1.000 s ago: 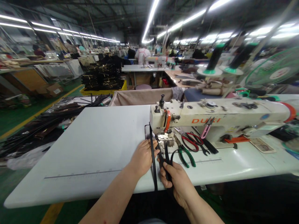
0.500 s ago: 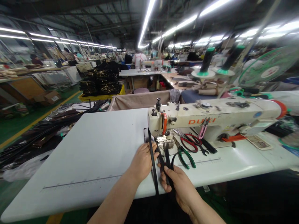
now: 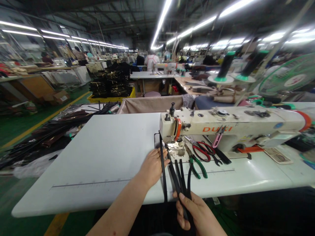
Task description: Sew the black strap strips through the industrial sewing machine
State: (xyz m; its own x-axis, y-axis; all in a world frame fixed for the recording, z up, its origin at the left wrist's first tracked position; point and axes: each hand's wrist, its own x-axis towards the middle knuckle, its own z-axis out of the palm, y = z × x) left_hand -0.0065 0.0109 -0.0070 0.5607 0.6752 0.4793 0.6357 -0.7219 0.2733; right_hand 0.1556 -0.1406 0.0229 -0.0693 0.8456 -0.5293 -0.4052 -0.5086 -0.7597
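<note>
My left hand (image 3: 153, 166) lies palm down beside the needle area of a sewing machine (image 3: 231, 126), fingers stretched out. Its fingertips touch a black strap near the presser foot (image 3: 173, 146); how firmly they press it I cannot tell. A narrow black strip (image 3: 164, 183) runs down across these fingers and over the table's front edge. My right hand (image 3: 194, 209) is closed round several black straps (image 3: 176, 177) at the front edge. Some of their free ends fan out towards the machine. Green-handled pliers (image 3: 200, 166) lie to the right of the straps.
Red-handled scissors (image 3: 203, 152) and a wrench (image 3: 217, 160) lie by the machine bed. Pink snips (image 3: 217, 140) hang on its arm. The white table (image 3: 98, 150) extends left. Behind stand a fabric-lined bin (image 3: 150, 104), thread cones (image 3: 225, 67) and a fan (image 3: 292, 77).
My right hand has drawn back towards me with the straps, so their ends now show apart from the presser foot. My left hand stays by the machine. The view has shifted slightly left.
</note>
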